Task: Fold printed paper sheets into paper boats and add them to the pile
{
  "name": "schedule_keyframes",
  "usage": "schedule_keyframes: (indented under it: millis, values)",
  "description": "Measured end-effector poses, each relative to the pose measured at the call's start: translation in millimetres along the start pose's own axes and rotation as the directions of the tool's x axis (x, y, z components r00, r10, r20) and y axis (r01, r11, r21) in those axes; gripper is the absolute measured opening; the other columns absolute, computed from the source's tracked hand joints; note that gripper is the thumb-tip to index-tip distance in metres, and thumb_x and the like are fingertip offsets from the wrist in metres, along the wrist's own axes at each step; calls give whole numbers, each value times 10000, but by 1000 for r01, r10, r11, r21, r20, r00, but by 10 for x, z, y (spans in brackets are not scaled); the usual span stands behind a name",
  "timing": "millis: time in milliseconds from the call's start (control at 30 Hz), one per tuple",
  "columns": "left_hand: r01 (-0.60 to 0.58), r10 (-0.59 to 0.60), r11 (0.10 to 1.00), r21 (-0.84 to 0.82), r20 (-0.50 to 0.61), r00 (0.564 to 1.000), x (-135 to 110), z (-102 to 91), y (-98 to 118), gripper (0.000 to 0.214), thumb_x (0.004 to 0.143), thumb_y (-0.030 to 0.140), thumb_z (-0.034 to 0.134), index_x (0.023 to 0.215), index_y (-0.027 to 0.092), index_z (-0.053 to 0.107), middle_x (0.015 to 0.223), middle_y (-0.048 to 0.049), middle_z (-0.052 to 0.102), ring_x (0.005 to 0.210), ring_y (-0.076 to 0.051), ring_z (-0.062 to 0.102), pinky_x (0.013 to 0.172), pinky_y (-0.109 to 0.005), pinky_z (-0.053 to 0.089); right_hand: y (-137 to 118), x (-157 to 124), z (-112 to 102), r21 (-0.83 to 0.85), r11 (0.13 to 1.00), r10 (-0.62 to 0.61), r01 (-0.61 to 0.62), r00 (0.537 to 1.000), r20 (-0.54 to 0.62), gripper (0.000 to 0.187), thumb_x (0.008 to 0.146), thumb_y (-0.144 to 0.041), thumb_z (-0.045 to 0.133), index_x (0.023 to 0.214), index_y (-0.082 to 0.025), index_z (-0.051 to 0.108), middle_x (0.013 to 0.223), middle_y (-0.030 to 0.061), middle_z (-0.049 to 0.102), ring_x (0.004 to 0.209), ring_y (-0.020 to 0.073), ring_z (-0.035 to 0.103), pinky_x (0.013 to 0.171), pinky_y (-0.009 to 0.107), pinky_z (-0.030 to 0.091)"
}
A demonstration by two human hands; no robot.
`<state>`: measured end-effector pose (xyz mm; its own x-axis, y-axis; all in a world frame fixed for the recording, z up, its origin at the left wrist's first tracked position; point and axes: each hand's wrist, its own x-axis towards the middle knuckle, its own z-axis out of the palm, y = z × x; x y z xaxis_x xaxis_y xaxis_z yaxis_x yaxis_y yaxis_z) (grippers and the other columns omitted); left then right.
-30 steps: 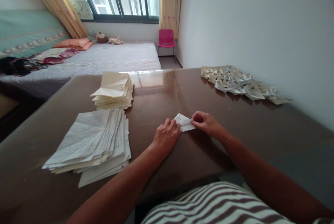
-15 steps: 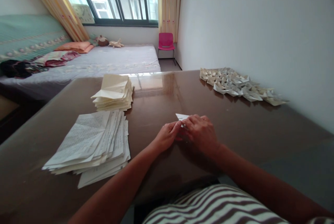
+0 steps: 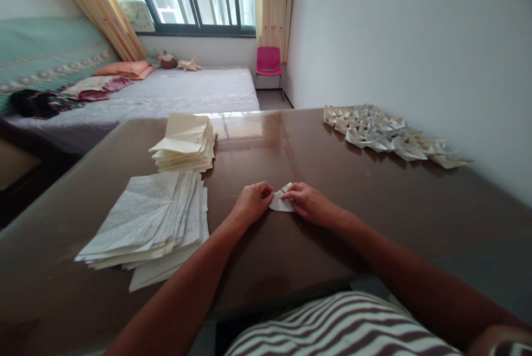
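A small folded piece of white paper (image 3: 281,201) lies at the middle of the brown table, between my two hands. My left hand (image 3: 254,201) pinches its left corner, with the fingers curled in. On the other side, my right hand (image 3: 310,202) grips the right part of the paper, fingers reaching over its top face. Dark print shows near the paper's upper edge. Part of the right side is hidden under my right fingers.
Left on the brown table (image 3: 249,267) are a stack of white written sheets (image 3: 141,217) and, behind it, a stack of cream paper (image 3: 185,143). Several folded paper boats (image 3: 382,132) sit at the back right by the wall. A bed (image 3: 216,87) and a pink chair (image 3: 269,61) stand beyond.
My hands have moved apart, and more of the folded paper now shows between them. My left hand has shifted left. The whole view has tilted slightly.
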<state>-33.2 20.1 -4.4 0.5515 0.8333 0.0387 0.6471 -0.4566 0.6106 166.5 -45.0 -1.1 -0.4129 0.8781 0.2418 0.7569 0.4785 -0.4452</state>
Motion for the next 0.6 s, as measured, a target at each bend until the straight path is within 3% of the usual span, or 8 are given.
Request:
schedule_keyframes:
  millis: [133,233,367,500,600]
  values:
    - [-6,9,996,91,-32,999,-40,-11,30,145,838,266,548,840,204,680,824,-17,682,762,-148,614,716,-245,454,64,-10,131,20,999,32,-31,998,-52,268,865,-103,506,1052,-209,666,1051,77,639,992,184,559,895,335,460]
    - [-66,81,959,277,-45,996,-90,-22,71,197,888,313,512,838,222,680,888,-34,651,841,-170,595,733,-260,447,84,-31,160,43,999,35,-32,997,-72,268,873,-106,497,1048,-216,667,1054,68,643,996,180,556,889,323,459]
    - [-212,208,824,526,68,976,-126,-53,126,280,945,306,435,825,222,673,885,-46,628,880,-182,576,671,-251,448,82,-47,164,17,999,47,-46,996,-72,276,882,-111,484,1051,-227,667,1071,61,636,997,177,546,879,310,454]
    - [-287,229,756,589,173,958,-163,-109,181,243,936,252,450,851,203,672,896,-59,633,856,-189,584,618,-251,445,24,-41,137,-96,993,70,-73,997,-33,373,892,-116,464,1214,-245,599,1110,58,611,993,181,520,866,301,440]
    - [-301,211,742,600,216,953,-208,-161,218,216,917,205,460,972,198,669,858,-68,651,843,-210,607,609,-268,449,-53,-19,99,-255,964,90,-76,995,46,481,910,-130,446,1345,-328,497,1123,49,590,960,188,503,821,295,430]
